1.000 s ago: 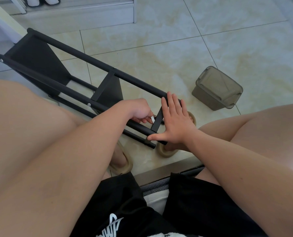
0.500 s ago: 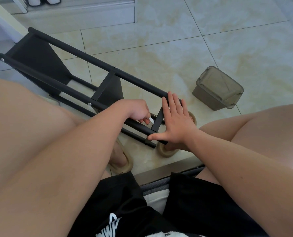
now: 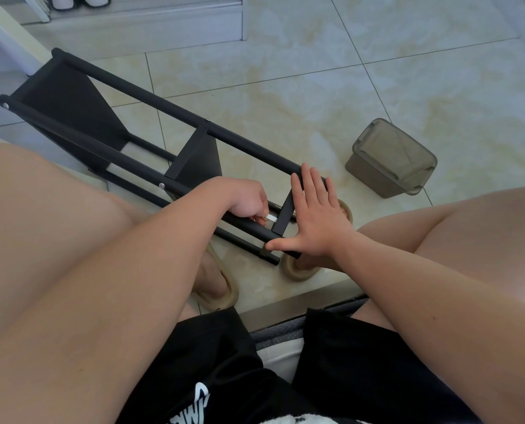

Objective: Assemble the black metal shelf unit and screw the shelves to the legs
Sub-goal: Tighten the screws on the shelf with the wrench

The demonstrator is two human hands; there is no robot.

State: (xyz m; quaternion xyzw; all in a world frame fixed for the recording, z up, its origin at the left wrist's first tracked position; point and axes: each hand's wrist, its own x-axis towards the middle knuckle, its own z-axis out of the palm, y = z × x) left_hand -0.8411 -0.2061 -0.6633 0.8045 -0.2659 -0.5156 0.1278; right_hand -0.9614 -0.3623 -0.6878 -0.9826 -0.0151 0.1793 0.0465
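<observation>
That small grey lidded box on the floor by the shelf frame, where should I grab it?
Probably from above, fingers across the two long sides of the box just under the lid's rim. It sits upright with the lid on, nothing touching it. The right hand, flat on the shelf frame, is nearer; the left hand pinches a small pale tool.

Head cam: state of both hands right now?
Left hand: fingers curled round a small pale tool.
Right hand: open, flat against the black shelf unit.
</observation>
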